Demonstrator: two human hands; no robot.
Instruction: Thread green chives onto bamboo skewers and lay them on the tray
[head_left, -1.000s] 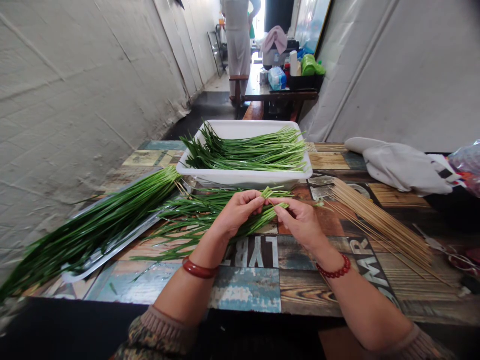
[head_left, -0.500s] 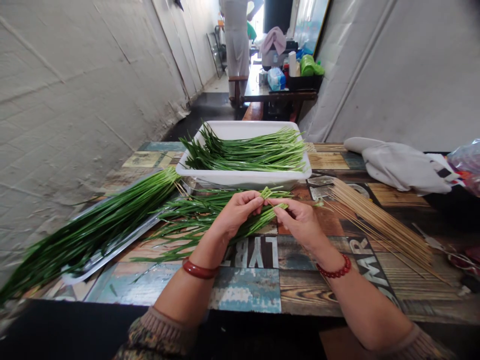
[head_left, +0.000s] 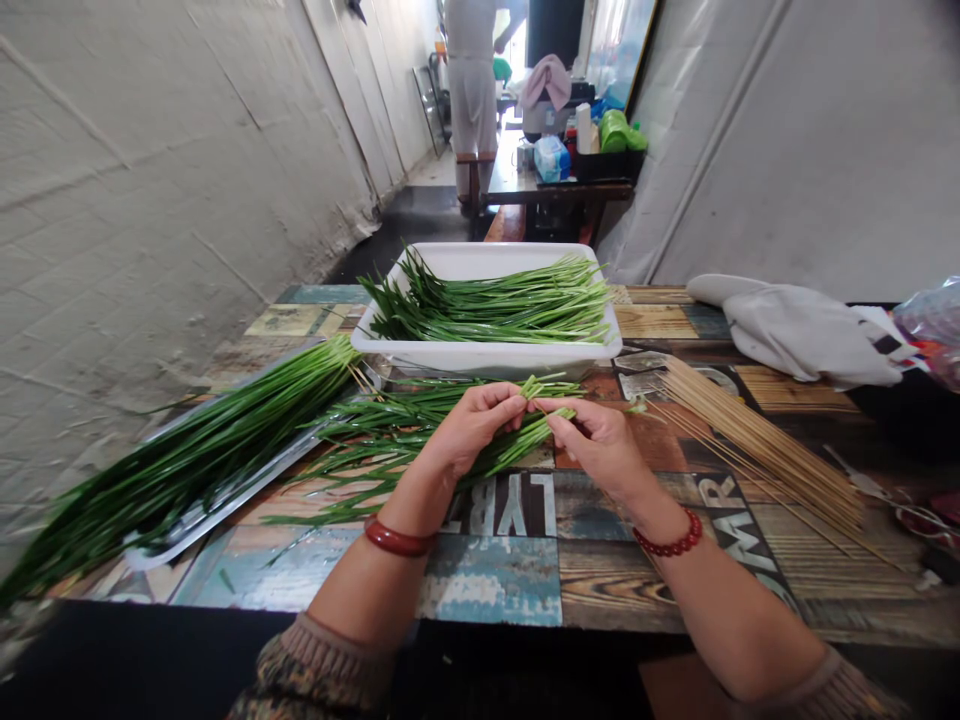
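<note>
My left hand [head_left: 487, 420] is closed, its thumb and fingers pinching the pale stem ends of some garlic chives [head_left: 390, 425] that lie across the table. Against it my right hand [head_left: 596, 435] is closed too, at the cut ends of the stems. A thin bamboo skewer [head_left: 611, 505] runs from under the right palm toward the wrist; its tip shows between the two hands. The fingers partly hide where skewer and stems meet. Just beyond the hands stands a white plastic tub [head_left: 487, 352] with more garlic chives [head_left: 495, 305] inside.
On the left, a large bundle of chives [head_left: 225, 440], with skewer ends showing, lies on a tray [head_left: 247, 500]. Loose bamboo skewers [head_left: 757, 440] lie at the right. A grey cloth [head_left: 802, 330] sits behind them. Farther back a person [head_left: 472, 100] stands by another table [head_left: 517, 180].
My hands and the chives stay almost in the same place. The person in the background has shifted slightly.
</note>
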